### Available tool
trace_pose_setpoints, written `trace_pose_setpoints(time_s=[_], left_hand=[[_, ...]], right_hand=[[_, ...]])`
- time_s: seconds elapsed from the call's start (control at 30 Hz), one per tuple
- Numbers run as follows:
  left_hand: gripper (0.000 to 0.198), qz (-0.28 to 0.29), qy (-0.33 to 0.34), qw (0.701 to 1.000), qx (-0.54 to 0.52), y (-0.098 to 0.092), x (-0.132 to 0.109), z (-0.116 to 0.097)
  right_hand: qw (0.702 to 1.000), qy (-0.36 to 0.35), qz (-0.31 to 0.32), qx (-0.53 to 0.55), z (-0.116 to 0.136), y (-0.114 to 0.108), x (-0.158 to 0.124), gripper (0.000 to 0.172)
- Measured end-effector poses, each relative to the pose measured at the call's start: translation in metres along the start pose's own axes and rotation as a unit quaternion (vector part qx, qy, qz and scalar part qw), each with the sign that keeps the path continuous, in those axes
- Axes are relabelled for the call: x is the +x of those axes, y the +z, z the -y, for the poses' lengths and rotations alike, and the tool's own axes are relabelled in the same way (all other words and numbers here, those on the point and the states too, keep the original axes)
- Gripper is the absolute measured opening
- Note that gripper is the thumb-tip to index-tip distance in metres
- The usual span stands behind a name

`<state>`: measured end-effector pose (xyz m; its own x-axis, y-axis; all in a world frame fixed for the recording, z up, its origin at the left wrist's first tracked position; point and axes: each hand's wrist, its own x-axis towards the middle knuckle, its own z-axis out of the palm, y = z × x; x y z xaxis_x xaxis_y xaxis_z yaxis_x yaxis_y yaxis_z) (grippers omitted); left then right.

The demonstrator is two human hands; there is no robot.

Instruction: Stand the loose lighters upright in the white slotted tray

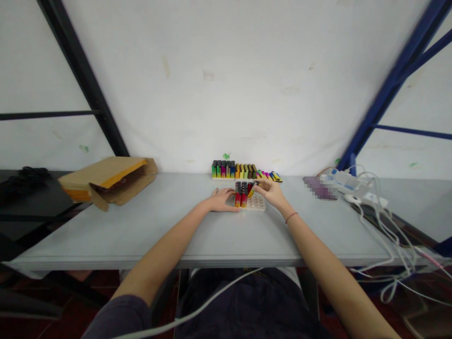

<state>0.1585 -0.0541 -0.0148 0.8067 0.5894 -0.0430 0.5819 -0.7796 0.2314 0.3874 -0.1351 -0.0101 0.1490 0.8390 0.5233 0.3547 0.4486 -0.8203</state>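
Note:
A pale tray with round holes (256,203) lies in front of me. Red-and-yellow lighters with black tops (241,195) stand upright in rows at its left end. My left hand (221,200) rests on the table against that end, fingers and thumb spread around the corner; whether it presses on the tray I cannot tell. Above the tray's back part, my right hand (268,190) pinches a tilted lighter with a yellowish body (251,191). Its fingers partly hide the lighter and the back holes.
Behind stand a block of multicoloured lighters (223,169) and a yellow group (245,170); several loose lighters (270,176) lie to their right. An open cardboard box (109,176) sits left. A blurred purple object (320,187), power strip (344,179) and tangled white cables (384,221) occupy the right.

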Motion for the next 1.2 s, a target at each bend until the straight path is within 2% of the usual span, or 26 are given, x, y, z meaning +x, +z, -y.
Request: trace_pose_setpoints(time_s=[0.37,0.43,0.5,0.57,0.63,0.73,0.83,0.97,1.03,1.13,1.2], left_hand=[[0.089,0.001,-0.005,1.000,0.002,0.001,0.001,0.001],[0.089,-0.001,-0.004,1.000,0.002,0.002,0.001,0.002],[0.090,-0.002,-0.004,1.000,0.003,0.002,0.001,0.002],[0.091,-0.002,-0.002,1.000,0.004,0.002,0.001,0.002],[0.092,0.000,0.000,1.000,0.007,0.001,0.001,0.002],[0.092,0.002,-0.003,1.000,0.008,0.001,0.001,0.002],[0.092,0.002,-0.003,1.000,0.007,0.001,0.001,0.002],[0.093,0.001,0.001,1.000,0.010,0.001,0.002,0.002],[0.093,-0.001,0.001,1.000,0.012,0.001,0.002,0.002],[0.092,-0.005,0.003,1.000,0.013,0.001,0.002,0.002],[0.092,-0.005,0.003,1.000,0.011,0.002,0.002,0.003]], right_hand=[[0.999,0.003,0.005,-0.037,0.004,0.004,-0.001,0.027],[0.999,0.002,-0.025,-0.041,0.001,-0.002,0.002,0.023],[0.994,0.020,-0.088,-0.068,-0.006,-0.014,0.005,0.019],[0.976,0.056,-0.157,-0.142,-0.014,-0.028,0.006,0.014],[0.954,0.099,-0.187,-0.210,-0.023,-0.041,0.006,0.009],[0.937,0.141,-0.151,-0.283,-0.034,-0.050,0.002,0.002],[0.922,0.148,-0.109,-0.342,-0.040,-0.049,-0.001,0.009],[0.902,0.171,-0.102,-0.383,-0.041,-0.044,0.000,0.012],[0.880,0.191,-0.063,-0.430,-0.039,-0.044,0.001,0.018],[0.843,0.209,0.028,-0.495,-0.035,-0.045,0.003,0.025],[0.831,0.213,0.065,-0.510,-0.032,-0.044,0.003,0.028]])
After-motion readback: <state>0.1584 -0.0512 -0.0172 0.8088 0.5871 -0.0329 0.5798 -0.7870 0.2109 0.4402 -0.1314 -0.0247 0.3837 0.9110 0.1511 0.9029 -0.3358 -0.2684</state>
